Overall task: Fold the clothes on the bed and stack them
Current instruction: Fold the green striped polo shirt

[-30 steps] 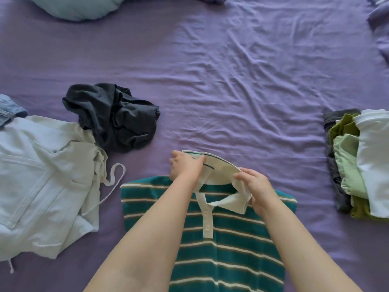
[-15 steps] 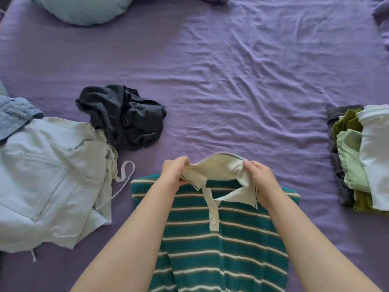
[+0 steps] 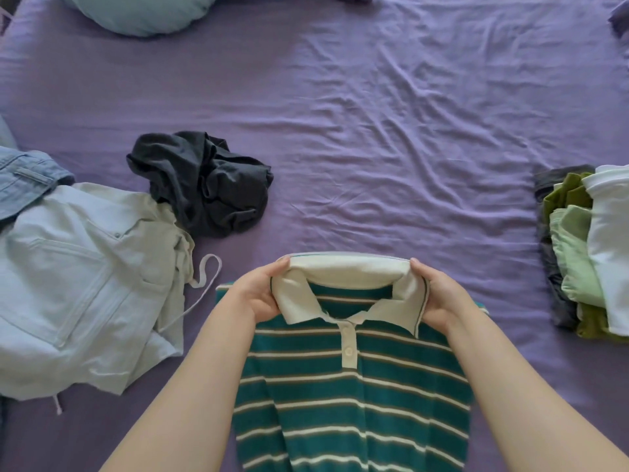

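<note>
A green polo shirt with white stripes (image 3: pixel 354 386) lies front side up on the purple bed (image 3: pixel 374 131), close to me. Its cream collar (image 3: pixel 347 274) is spread wide. My left hand (image 3: pixel 258 294) pinches the collar's left end. My right hand (image 3: pixel 439 298) pinches its right end. A crumpled dark grey garment (image 3: pixel 204 182) lies to the upper left of the shirt. At the left a pale blue jacket (image 3: pixel 81 277) lies rumpled, its drawstring trailing towards the polo. A stack of folded clothes (image 3: pixel 592 253) in grey, green and white sits at the right edge.
Part of a denim garment (image 3: pixel 23 178) shows at the left edge, under the jacket. A light blue pillow (image 3: pixel 143 11) lies at the top of the bed. The wrinkled purple sheet spreads across the middle and far side.
My hands have moved apart along the collar, from its back out to its two ends, and the bunched collar is now stretched wide and flatter.
</note>
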Tool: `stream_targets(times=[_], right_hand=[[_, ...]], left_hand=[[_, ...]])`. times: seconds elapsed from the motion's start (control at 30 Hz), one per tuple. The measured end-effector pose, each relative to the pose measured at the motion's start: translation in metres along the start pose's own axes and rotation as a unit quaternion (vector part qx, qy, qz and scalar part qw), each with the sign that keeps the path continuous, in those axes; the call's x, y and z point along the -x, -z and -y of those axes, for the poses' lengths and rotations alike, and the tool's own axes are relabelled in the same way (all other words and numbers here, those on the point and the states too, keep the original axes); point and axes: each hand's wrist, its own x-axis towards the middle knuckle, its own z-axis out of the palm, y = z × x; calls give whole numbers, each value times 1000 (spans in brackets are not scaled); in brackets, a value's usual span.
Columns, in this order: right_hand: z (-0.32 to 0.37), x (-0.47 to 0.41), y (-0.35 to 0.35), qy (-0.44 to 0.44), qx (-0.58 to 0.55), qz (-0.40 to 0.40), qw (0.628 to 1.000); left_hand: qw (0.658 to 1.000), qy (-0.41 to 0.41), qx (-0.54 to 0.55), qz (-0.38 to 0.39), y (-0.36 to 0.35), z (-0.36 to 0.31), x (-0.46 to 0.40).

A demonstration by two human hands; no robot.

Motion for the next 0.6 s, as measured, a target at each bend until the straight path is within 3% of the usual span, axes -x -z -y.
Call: stream_targets(times=[0.1, 0.2, 0.3, 0.37, 0.47, 0.5, 0.6], right_hand=[[0, -4, 5, -20, -9, -20, 1000], [-4, -8, 7, 12, 40, -30, 999], [-9, -7, 6, 140, 227, -70, 961], [-10, -5, 5, 233, 362, -105, 896], [-13, 0, 0, 366, 495, -168, 770], [-14, 2, -4, 401, 518, -186, 732], [-17, 3, -15, 378, 615, -210, 660]], left_hand=[[1000, 9, 18, -15, 3, 6, -6], [996, -54, 13, -67, 1, 12, -9], [965, -165, -154, -136, 1, 20, -11], [881, -236, -358, -197, 3, 22, -12], [678, -357, -576, -286, -4, 23, -12], [632, -376, -608, -299, -10, 22, -12], [565, -335, -700, -281, -29, 20, -14]])
